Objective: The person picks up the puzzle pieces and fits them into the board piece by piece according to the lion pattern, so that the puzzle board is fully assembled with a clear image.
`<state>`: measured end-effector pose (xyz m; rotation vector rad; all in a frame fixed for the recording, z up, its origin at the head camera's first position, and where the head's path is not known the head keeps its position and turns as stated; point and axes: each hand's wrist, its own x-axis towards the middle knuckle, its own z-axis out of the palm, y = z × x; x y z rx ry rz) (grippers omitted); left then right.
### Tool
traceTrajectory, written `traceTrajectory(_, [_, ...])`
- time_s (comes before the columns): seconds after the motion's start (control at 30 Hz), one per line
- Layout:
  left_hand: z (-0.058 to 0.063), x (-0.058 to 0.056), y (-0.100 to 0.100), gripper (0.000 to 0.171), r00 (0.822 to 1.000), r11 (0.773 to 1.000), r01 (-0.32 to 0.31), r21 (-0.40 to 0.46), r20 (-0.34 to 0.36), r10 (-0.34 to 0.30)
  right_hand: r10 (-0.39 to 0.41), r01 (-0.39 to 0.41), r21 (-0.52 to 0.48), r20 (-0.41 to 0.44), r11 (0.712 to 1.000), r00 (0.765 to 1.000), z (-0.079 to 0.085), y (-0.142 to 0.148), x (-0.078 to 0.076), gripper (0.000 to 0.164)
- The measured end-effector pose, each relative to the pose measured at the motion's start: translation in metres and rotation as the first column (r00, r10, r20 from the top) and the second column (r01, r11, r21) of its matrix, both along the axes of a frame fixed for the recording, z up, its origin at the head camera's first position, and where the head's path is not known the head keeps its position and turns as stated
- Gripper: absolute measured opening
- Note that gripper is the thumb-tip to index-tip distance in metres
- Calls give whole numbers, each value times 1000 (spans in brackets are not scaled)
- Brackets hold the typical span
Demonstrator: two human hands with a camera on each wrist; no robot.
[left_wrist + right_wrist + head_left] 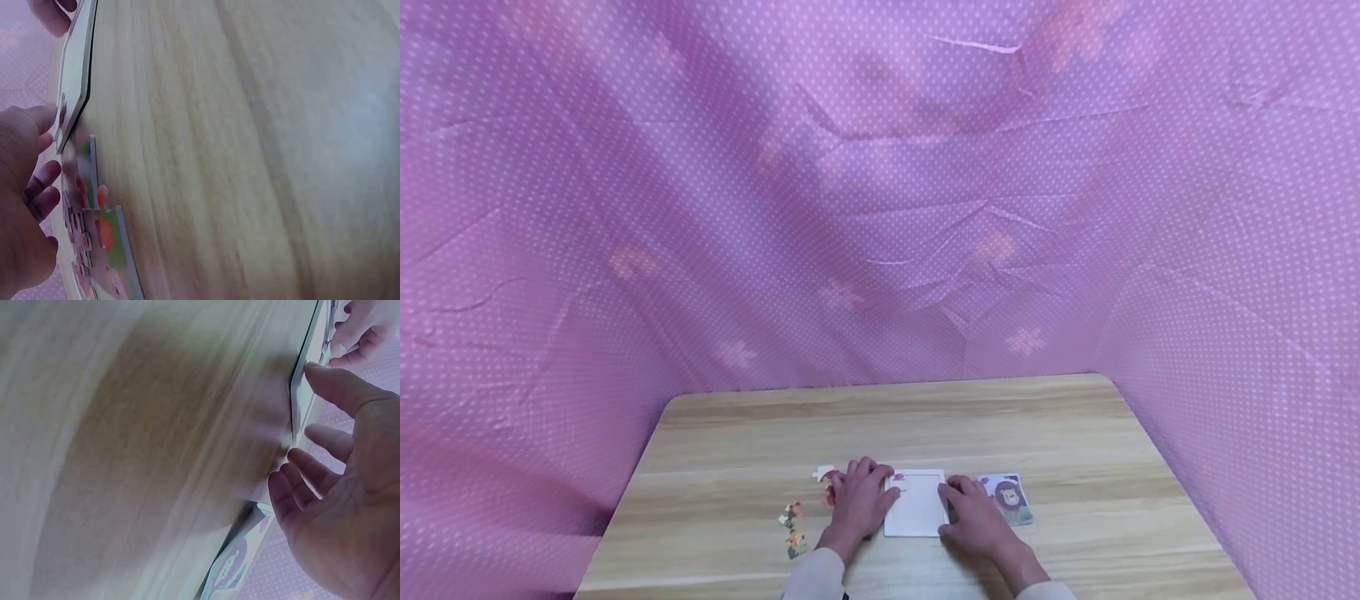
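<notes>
A shallow white puzzle tray (917, 510) lies on the table between both hands. In its far left corner sits a white puzzle piece (898, 477) with a pink print. My left hand (859, 502) has its index fingertip and thumb on either side of this piece; the left wrist view shows the thumb right at it, the other fingers loosely bent. My right hand (973, 517) holds the tray's right rim between thumb and index finger, with the remaining fingers hanging loose in the right wrist view. Loose puzzle pieces (115, 244) lie under and beside the left hand.
More colourful puzzle pieces (796, 543) are scattered left of the left hand. A picture card with a lion (1007, 497) lies just right of the right hand. The wooden table (737, 433) is enclosed by a pink dotted curtain (880, 250) at the back and sides.
</notes>
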<state>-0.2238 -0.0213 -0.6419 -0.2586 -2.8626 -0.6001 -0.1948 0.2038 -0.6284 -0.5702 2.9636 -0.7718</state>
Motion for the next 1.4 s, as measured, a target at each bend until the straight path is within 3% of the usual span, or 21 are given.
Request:
traceTrajectory(0.4, [-3, 13, 11, 30, 1000, 1000, -11, -1, 5, 11, -3, 4, 64, -14, 998, 1000, -2, 11, 7, 64])
traceTrajectory(0.83, [-6, 11, 11, 31, 1000, 1000, -17, 4, -13, 17, 0, 4, 82, -43, 997, 999, -4, 11, 4, 64])
traceTrajectory(1.4, [5, 6, -28, 31, 996, 994, -89, 64, 3, 89, -22, 22, 62, -9, 998, 1000, -3, 11, -1, 67])
